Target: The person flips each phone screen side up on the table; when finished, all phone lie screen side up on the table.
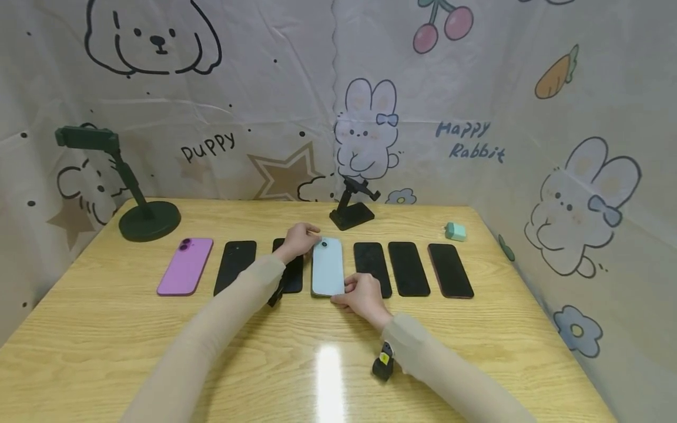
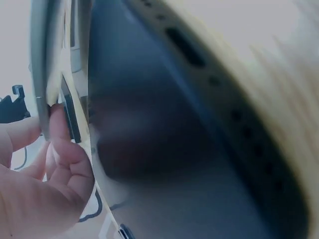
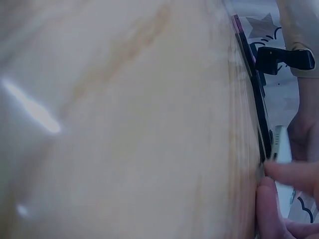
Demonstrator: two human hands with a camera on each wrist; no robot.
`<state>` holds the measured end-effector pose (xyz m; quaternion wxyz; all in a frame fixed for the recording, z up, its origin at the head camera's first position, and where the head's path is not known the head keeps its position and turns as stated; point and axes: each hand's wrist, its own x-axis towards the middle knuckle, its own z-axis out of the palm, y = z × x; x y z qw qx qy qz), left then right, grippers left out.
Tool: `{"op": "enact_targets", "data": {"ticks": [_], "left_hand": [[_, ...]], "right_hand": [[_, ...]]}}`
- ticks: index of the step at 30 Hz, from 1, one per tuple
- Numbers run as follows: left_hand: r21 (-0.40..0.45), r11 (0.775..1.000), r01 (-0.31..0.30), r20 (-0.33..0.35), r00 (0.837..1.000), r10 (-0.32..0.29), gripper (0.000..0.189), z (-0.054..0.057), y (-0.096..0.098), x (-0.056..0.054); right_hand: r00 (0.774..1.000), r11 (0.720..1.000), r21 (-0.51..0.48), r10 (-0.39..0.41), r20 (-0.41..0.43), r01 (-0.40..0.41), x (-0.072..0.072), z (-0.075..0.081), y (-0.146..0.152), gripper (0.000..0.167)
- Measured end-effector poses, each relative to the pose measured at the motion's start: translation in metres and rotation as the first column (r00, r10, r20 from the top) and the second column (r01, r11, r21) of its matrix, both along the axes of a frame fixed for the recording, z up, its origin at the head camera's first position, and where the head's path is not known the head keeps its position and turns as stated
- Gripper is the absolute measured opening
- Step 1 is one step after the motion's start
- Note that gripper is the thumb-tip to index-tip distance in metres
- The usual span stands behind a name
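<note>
While one pale phone [image 1: 328, 267] is pinched by the left hand [image 1: 301, 239] and right hand [image 1: 365, 296], fingers are barely parted. Black phones [image 1: 372, 258] are seen beside both.

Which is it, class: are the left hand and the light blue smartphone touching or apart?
Touching: the left wrist view shows the left hand pinching the light blue smartphone by its edge, between thumb and fingers.

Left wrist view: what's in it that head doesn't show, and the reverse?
Left wrist only: a close look at the charging port and holes in the near end of a black phone.
Head only: the purple phone, the green stand and the wall's PUPPY lettering.
Both: that black phone, and the left hand at the pale blue phone.
</note>
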<state>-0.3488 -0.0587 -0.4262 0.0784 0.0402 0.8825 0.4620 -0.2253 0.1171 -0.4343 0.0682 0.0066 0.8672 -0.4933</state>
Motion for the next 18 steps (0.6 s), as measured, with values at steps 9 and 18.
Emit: {"op": "enact_targets", "data": {"ticks": [9, 18], "left_hand": [[0.044, 0.999, -0.025, -0.048, 0.998, 0.027, 0.031, 0.006, 0.002, 0.008], [0.044, 0.999, -0.028, -0.058, 0.998, 0.03, 0.031, 0.009, 0.0, 0.01]], "right_hand": [[1.0, 0.989, 0.146, 0.002, -0.031, 0.003, 0.0, 0.004, -0.005, 0.066], [0.997, 0.979, 0.202, 0.024, -0.067, -0.01, 0.0, 0.004, -0.011, 0.064]]}}
